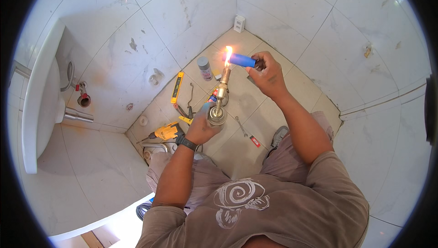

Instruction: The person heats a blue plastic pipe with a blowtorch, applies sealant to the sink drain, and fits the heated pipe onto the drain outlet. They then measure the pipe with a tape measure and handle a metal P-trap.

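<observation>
The torch (222, 90) is showing shiny, brassy metal; the tube (242, 60) is looking like smooth plastic. At left, the sink (38, 97) is gleaming like glazed ceramic, the drainpipe (78, 115) like polished chrome. The far wall (283, 24) is showing glossy tile. Near, the shirt (283, 207) is showing matt cloth.

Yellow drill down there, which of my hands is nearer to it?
Left. Your left hand, gripping the torch, is just right of the drill; your right hand, holding the blue cylinder, is farther up and right.

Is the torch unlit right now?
No, the torch is lit: a bright flame rises from its tip, at the left end of the blue tube in this view.
</observation>
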A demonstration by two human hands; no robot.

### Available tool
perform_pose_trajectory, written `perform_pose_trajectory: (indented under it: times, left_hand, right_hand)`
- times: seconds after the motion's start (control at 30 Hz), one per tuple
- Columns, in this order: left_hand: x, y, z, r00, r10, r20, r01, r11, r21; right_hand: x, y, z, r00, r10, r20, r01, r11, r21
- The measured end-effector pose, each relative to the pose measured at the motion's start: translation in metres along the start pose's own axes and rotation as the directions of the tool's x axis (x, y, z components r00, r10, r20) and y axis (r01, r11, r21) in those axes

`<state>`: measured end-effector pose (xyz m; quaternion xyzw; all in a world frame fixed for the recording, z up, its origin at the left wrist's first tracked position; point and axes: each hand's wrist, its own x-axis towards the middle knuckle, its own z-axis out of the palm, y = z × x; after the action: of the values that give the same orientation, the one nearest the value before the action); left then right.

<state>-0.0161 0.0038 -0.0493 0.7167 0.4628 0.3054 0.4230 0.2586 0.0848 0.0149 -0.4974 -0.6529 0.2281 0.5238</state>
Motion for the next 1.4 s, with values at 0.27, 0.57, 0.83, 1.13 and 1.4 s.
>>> perform_pose_trajectory:
  times: [0.27,0.57,0.83,1.13,1.4]
  left_hand:
    - [0.000,0.003,-0.001,1.000,0.011,0.004,-0.011,1.000,0.010]
    - [0.000,-0.002,0.001,1.000,0.014,0.013,-0.014,1.000,-0.015]
    - [0.000,0.000,0.000,1.000,0.004,0.007,-0.004,1.000,-0.001]
    - [-0.001,0.000,0.000,1.000,0.015,0.005,-0.015,1.000,0.002]
    - [0.000,0.002,0.000,1.000,-0.015,0.014,0.015,1.000,-0.006]
  right_hand:
    - [0.010,0.004,-0.013,0.644,0.588,0.489,-0.755,0.385,0.531]
    - [0.003,0.010,0.001,0.955,0.275,0.116,-0.297,0.913,0.280]
    - [0.002,0.005,0.001,0.973,-0.229,-0.023,0.228,0.973,-0.045]
    - [0.009,0.004,-0.012,0.741,0.544,0.393,-0.669,0.551,0.499]
    - [0.007,0.006,-0.009,0.805,0.408,0.430,-0.582,0.405,0.706]
